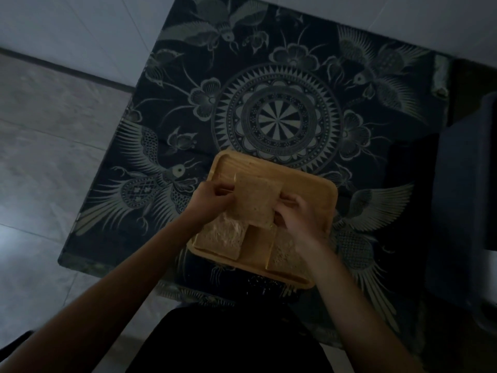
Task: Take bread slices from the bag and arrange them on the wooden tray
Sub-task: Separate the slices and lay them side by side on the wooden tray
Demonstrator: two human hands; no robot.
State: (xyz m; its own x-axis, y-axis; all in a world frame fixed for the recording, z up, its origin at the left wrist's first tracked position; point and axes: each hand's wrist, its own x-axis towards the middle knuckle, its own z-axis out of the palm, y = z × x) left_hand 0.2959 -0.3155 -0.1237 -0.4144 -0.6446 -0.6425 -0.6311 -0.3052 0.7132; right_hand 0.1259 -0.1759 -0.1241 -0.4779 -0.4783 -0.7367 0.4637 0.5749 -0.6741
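Your left hand [212, 196] and right hand [298, 211] pinch opposite edges of one bread slice [256, 201], held above the middle of the wooden tray [320, 195]. Two slices, near-left [220, 238] and near-right [285, 254], already lie there; bare wood lies just beyond the hands, nothing blocking.

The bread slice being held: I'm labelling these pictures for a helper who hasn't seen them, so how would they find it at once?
Start at the wooden tray on the dark patterned cloth. Above the tray's middle, the left hand and right hand pinch the held slice by its two side edges. Unlike the two slices lying flat at the tray's near end, it is lifted and tilted.
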